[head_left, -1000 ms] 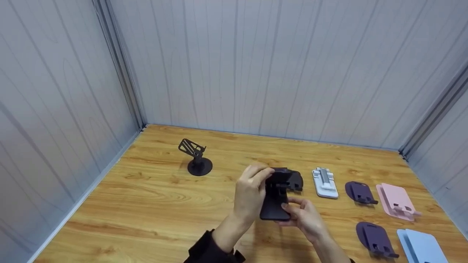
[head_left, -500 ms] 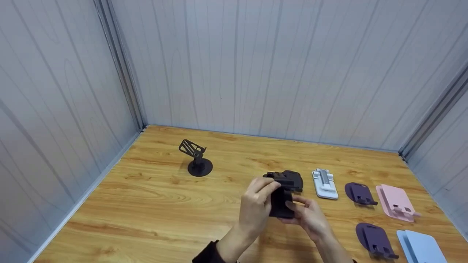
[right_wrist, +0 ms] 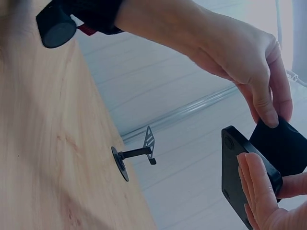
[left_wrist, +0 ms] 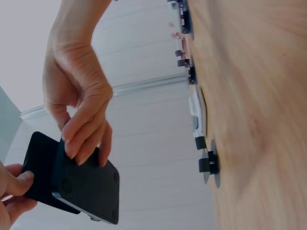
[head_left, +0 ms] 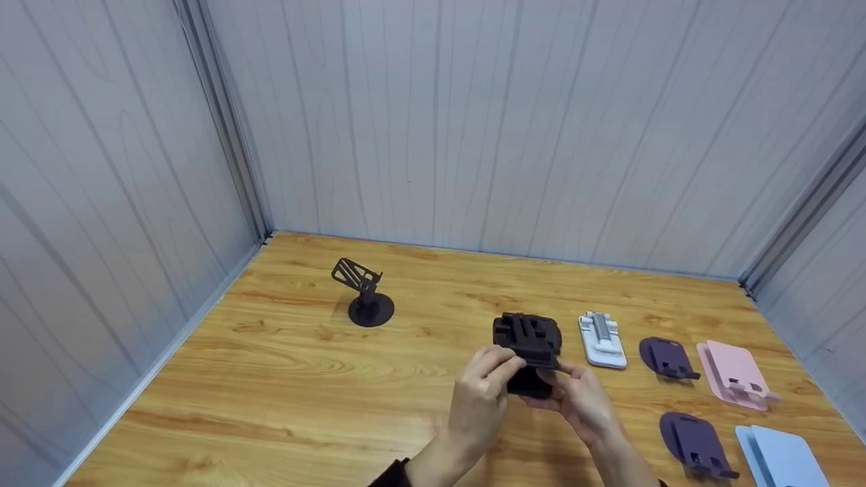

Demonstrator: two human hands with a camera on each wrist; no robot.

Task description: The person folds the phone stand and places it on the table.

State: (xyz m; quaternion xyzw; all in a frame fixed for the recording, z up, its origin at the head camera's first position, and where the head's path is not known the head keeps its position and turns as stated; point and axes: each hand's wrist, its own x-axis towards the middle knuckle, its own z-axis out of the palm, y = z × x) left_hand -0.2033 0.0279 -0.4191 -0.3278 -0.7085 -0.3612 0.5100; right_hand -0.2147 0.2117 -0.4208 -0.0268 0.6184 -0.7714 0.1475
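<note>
Both hands hold a black folding phone stand [head_left: 524,338] above the table; its hinged arm and flat base show. My left hand [head_left: 479,396] pinches the upper panel's edge between thumb and fingers, also seen in the right wrist view, where the panel [right_wrist: 283,146] stands at an angle to the base. My right hand [head_left: 585,399] grips the base from the other side. In the left wrist view, the right hand's fingers [left_wrist: 91,129] curl over the base [left_wrist: 91,187]. Another dark stand with a rounded edge [head_left: 553,333] lies just behind, partly hidden by the held one.
A black stand on a round base [head_left: 369,308] stands unfolded at the left. To the right lie a white folded stand [head_left: 602,341], two purple ones, one behind [head_left: 666,358] and one in front [head_left: 697,443], a pink one [head_left: 734,372] and a light blue one [head_left: 785,456].
The stand's upper panel has tilted down toward the person, bringing its hinged back into view. My left hand has moved right and nearer with it; the right hand has shifted slightly right.
</note>
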